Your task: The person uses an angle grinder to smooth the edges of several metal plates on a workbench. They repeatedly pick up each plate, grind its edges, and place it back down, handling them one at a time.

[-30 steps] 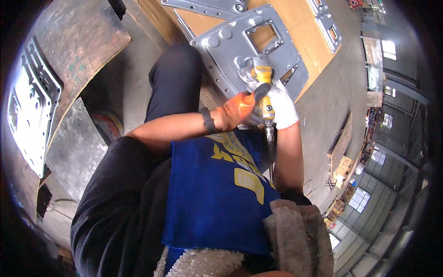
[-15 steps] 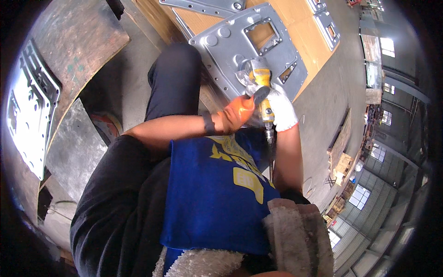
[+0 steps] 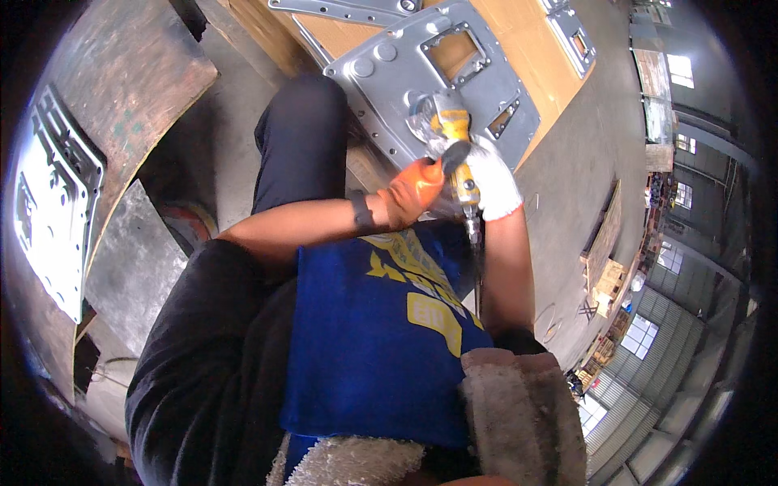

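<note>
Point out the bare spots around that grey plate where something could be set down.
Bare orange board shows right of the grey metal plate, up to the small plate. Grey floor lies open further right. The plate's near edge is crowded: left hand, right hand and yellow power tool.

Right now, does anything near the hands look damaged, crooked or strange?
Nothing stands out. The left hand and right hand, both gloved, grip a yellow power tool on a grey metal plate lying flat on a wooden board.
</note>
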Demonstrator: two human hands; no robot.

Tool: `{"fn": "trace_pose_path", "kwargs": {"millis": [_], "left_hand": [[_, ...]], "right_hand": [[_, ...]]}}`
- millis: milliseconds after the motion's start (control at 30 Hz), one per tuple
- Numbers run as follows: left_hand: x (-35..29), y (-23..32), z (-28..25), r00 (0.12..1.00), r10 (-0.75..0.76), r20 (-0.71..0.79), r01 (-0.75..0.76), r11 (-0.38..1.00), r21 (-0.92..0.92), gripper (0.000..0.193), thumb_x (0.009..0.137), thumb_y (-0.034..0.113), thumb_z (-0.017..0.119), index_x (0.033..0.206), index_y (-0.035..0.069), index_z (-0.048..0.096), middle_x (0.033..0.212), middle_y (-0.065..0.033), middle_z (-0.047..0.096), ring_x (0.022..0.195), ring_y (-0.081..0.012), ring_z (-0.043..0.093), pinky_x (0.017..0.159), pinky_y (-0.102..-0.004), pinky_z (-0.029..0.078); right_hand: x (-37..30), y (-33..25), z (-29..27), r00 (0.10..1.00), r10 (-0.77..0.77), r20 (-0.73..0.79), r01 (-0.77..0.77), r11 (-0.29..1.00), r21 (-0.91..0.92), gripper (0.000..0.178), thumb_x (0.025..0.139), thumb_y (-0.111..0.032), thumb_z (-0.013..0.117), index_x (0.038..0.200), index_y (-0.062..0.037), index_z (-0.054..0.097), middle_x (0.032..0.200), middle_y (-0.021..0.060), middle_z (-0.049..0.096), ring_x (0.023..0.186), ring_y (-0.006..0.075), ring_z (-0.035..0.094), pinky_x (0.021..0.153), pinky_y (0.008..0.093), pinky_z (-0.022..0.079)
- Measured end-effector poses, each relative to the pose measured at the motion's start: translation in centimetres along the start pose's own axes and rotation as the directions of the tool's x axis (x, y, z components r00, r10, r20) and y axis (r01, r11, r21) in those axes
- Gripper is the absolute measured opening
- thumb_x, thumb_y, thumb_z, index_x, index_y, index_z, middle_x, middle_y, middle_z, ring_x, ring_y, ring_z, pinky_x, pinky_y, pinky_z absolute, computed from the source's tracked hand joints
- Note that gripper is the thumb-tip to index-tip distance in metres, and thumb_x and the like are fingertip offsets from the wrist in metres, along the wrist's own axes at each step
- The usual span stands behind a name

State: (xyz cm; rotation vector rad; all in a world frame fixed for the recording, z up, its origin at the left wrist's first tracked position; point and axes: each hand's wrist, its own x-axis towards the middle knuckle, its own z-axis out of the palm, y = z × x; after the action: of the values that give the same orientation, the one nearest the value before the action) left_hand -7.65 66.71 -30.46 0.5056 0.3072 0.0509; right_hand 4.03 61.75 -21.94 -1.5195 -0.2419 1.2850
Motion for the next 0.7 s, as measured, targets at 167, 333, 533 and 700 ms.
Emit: {"fn": "trace_pose_path", "kwargs": {"millis": [167,333,533,700], "left_hand": [[-0.2,0.6,0.7,0.997,-0.003,0.074,0.0,0.999,0.045,0.058,0.096,0.052,0.048,0.125,0.003,0.053,0.111,-0.0087,0.066,0.098,-0.0205,0.067,0.081,-0.0348,0.057],[1.0,-0.3,-0.3,0.998,0.062,0.03,-0.063,0.998,0.021,0.061,0.093,0.057,0.051,0.125,0.006,0.055,0.11,-0.0078,0.066,0.097,-0.0204,0.067,0.082,-0.0368,0.057],[0.4,1.3,0.5,0.999,-0.041,0.002,0.041,0.986,-0.163,0.042,0.1,0.035,0.048,0.123,0.001,0.056,0.112,-0.0079,0.065,0.103,-0.0173,0.063,0.09,-0.0299,0.05],[0.1,1.4,0.6,0.995,0.032,0.096,-0.014,0.982,-0.188,0.059,0.094,0.056,0.05,0.126,0.007,0.054,0.108,-0.0074,0.066,0.098,-0.0217,0.067,0.083,-0.0384,0.057]], "right_hand": [[-0.3,0.0,-0.3,0.999,-0.012,-0.031,0.009,0.996,-0.093,0.029,0.088,-0.02,0.063,0.108,0.0015,0.062,0.092,0.005,0.066,0.079,0.0132,0.064,0.071,0.0263,0.052],[0.8,0.1,-0.8,1.0,-0.011,-0.002,0.011,0.996,-0.089,0.028,0.089,-0.019,0.061,0.108,0.001,0.063,0.092,0.0051,0.066,0.079,0.0132,0.064,0.07,0.0262,0.052],[0.7,-1.1,0.5,0.999,-0.016,-0.028,0.012,0.993,-0.118,0.025,0.089,-0.019,0.06,0.105,0.0006,0.063,0.09,0.0055,0.066,0.076,0.0137,0.064,0.066,0.0273,0.053],[0.9,-0.6,-0.9,0.999,0.018,-0.033,-0.022,0.988,-0.155,0.024,0.09,-0.02,0.06,0.104,-0.0013,0.065,0.089,0.0045,0.066,0.074,0.0132,0.065,0.064,0.0269,0.053]]}}
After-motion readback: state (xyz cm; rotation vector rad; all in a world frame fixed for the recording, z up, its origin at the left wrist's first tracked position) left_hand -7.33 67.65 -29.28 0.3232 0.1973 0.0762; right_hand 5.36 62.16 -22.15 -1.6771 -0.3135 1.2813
